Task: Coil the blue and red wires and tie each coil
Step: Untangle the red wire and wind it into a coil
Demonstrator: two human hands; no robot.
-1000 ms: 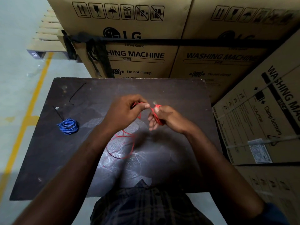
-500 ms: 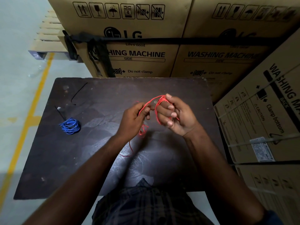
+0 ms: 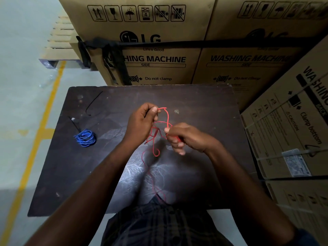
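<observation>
Head view, looking down on a dark desk (image 3: 204, 103).

Left hand (image 3: 142, 121): raised above the desk, fingers curled, thumb and forefinger pinching the red wire (image 3: 167, 118) close to one end. From the pinch the wire arcs over and down to the right hand.

Right hand (image 3: 186, 137): just beside the left and nearer the body, fingers curled round several red strands; how many turns it holds cannot be told.

Red wire, remainder: loose loops hang between the two hands, one curled tail below them. A long slack run trails over the desk toward the person's plaid shirt (image 3: 159, 224). Not in a finished coil.

Blue wire (image 3: 85, 138): coiled, lying on the left part of the desk, well apart from both hands. A thin black tie (image 3: 75, 124) runs up from it. A second black strip (image 3: 94, 102) lies near the far left corner.

Small pale scrap (image 3: 176, 111) on the desk, just beyond the hands.

Surroundings: cardboard boxes (image 3: 159, 59) marked WASHING MACHINE behind and to the right; yellow floor line (image 3: 48, 110) on the left.
</observation>
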